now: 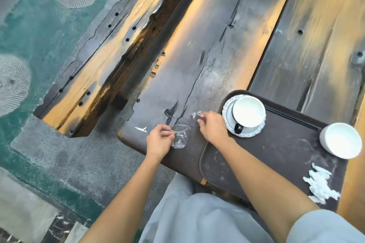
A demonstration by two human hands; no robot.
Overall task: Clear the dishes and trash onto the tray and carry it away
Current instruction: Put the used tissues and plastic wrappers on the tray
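Left hand [159, 141] pinching the rim of a clear plastic cup [180, 136], which rests on the dark wooden table [207, 49] near its front edge. Right hand [214, 127] closed on a scrap of clear plastic wrap [197, 115] just past the cup, fingers curled around it (scrap partly hidden by the hand). Immediately to the right, a dark brown tray [276, 144] overhanging the table's edge. On its far left corner, a white cup [248, 111] with a black handle, sitting on a scalloped saucer [227, 113]. At the right side, a white bowl [340, 140]. Near the front right, crumpled white tissue [320, 183] lying on the tray. Pale grey sleeve on the right arm.
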